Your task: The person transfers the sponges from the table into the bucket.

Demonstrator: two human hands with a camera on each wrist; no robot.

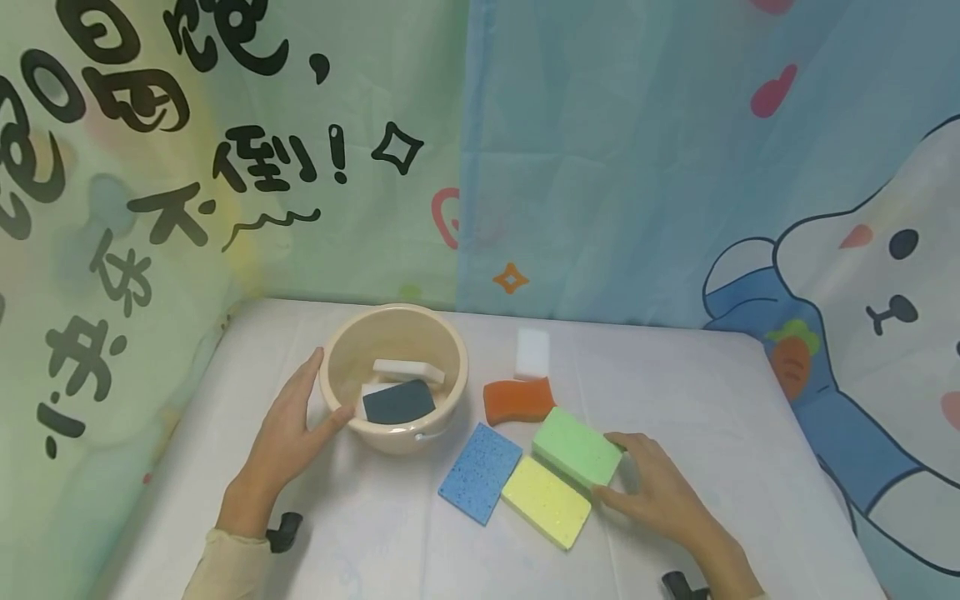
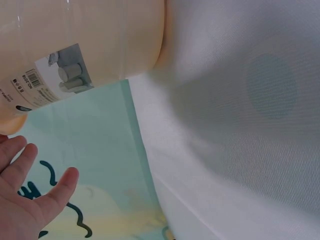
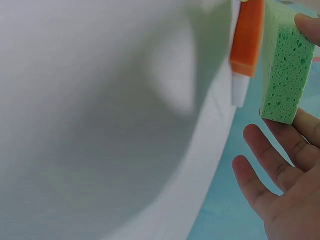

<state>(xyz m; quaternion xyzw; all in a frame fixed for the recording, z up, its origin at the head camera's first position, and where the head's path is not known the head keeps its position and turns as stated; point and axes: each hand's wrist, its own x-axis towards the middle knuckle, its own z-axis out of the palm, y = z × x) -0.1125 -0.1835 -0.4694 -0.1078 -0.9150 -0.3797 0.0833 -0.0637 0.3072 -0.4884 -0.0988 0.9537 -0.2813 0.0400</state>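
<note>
A cream bucket (image 1: 393,321) stands at the left of the table; inside are a dark grey sponge (image 1: 399,402) and white blocks (image 1: 408,370). My left hand (image 1: 288,429) rests against the bucket's left side, fingers fairly straight and thumb at the near rim. In the left wrist view, splayed fingers show beside the labelled wall. My right hand (image 1: 651,492) pinches a green sponge (image 1: 576,447) by its right end, between thumb and fingers. Seen from the right wrist, the sponge is held up on edge. A yellow sponge (image 1: 547,502) and a blue sponge (image 1: 481,474) lie just left of it.
Behind the green sponge lie an orange wavy sponge (image 1: 519,401) and a white block (image 1: 532,353). A white cloth covers the table (image 1: 360,533). Printed curtains (image 1: 600,167) hang along its back and left side.
</note>
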